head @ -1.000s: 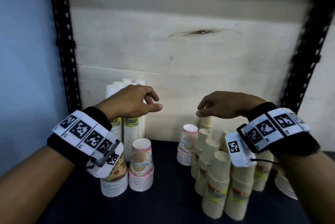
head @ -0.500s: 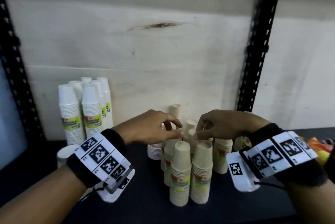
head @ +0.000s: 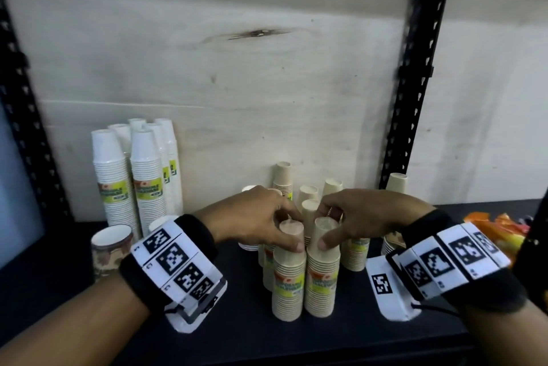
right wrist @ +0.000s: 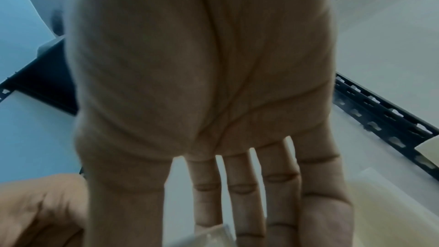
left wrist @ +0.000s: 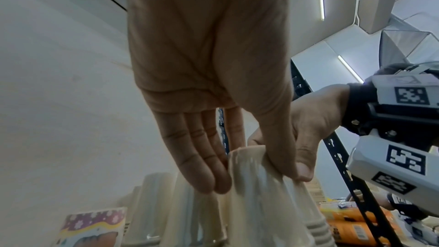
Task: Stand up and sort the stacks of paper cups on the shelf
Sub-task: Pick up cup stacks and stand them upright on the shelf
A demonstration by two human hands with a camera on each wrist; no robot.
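Labels first: the two front beige stacks each wear a green-and-orange band, but the print on it blurs out and I can't read it. The white stacks (head: 136, 179) at the back left carry the same sort of green band, also unreadable. The wristbands (head: 175, 259) show black-and-white square codes, no words.

Now the grip. The left hand (head: 258, 217) is down on the left beige stack (head: 289, 273), thumb at the near side of the top cup, fingers over the far side. The left wrist view backs it up: the fingers (left wrist: 202, 157) lie nearly straight against one side and the thumb presses the other, so the top of the stack is pinched between them. The right hand (head: 358, 217) matches it on the right beige stack (head: 322, 268), thumb on the near face, fingers curled over the rim behind. In the right wrist view the hand (right wrist: 204, 82) fills the picture and only a pale cup edge peeps in at the bottom.

Both stacks stand upright, side by side and touching, at the front of the dark shelf (head: 237, 330). More beige stacks (head: 308, 196) crowd just behind them. A patterned cup (head: 111, 244) sits near the left wrist, and orange packets (head: 492, 226) lie at the far right.
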